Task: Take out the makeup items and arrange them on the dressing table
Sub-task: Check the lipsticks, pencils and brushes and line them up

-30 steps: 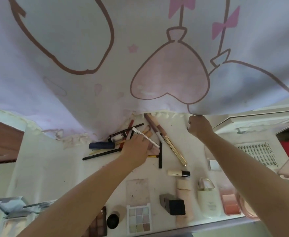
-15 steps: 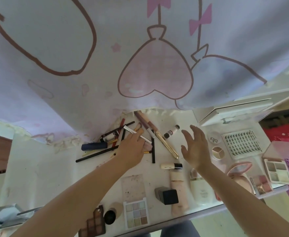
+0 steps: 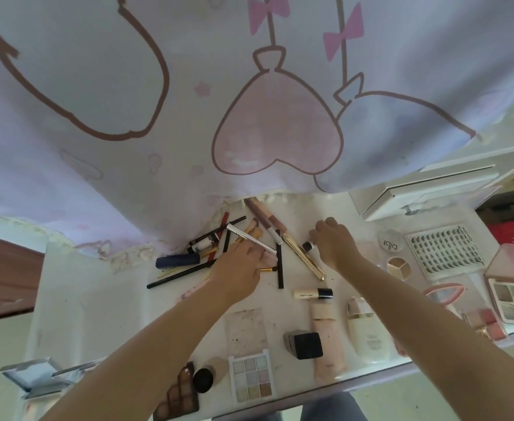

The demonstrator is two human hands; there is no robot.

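The small black-capped bottle [image 3: 308, 246] lies at twelve o'clock on the dressing table [image 3: 334, 208]. The right hand [image 3: 334, 247], spread half a second ago, now curls onto it. The left hand [image 3: 240, 268] pinches a silver pen [image 3: 249, 238] from the pile.

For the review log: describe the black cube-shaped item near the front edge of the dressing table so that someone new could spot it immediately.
Start at the front edge of the white dressing table, between the person's two forearms. Right of the pastel nine-pan eyeshadow palette and left of the pale pink tube sits the black cube. It is the only dark, boxy, glossy block there; its neighbours are flat or pale.
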